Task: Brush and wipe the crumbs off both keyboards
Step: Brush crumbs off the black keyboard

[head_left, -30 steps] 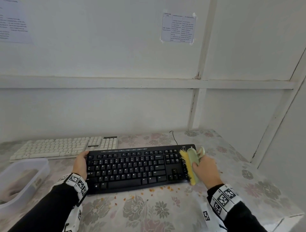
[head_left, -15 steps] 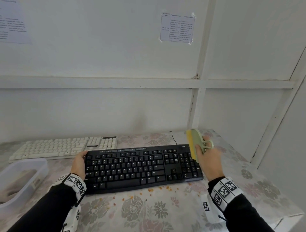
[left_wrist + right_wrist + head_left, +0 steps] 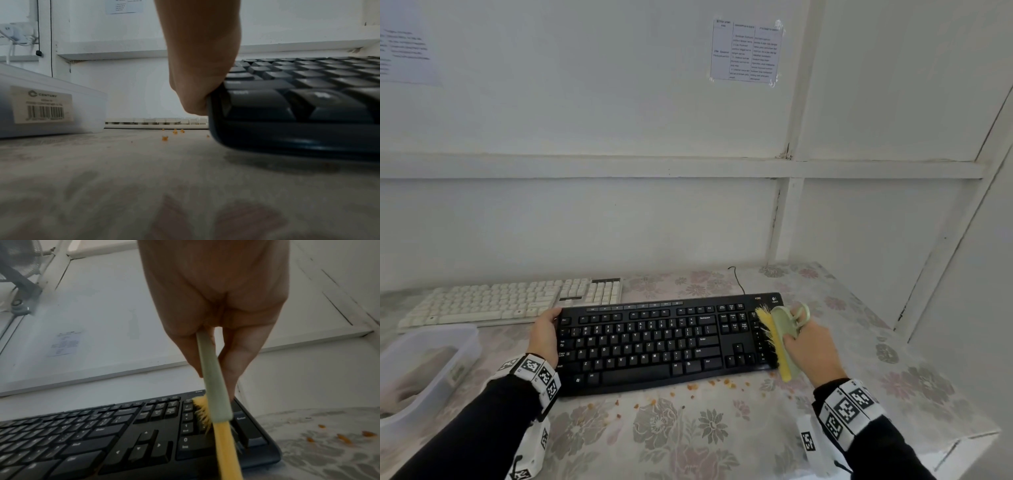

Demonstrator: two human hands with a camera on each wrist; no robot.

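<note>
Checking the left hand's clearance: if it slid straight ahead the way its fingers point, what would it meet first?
Most likely the white keyboard, which lies just beyond the left hand gripping the black keyboard; depth is uncertain from these views.

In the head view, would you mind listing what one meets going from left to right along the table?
plastic container → left hand → black keyboard → brush → right hand
</note>
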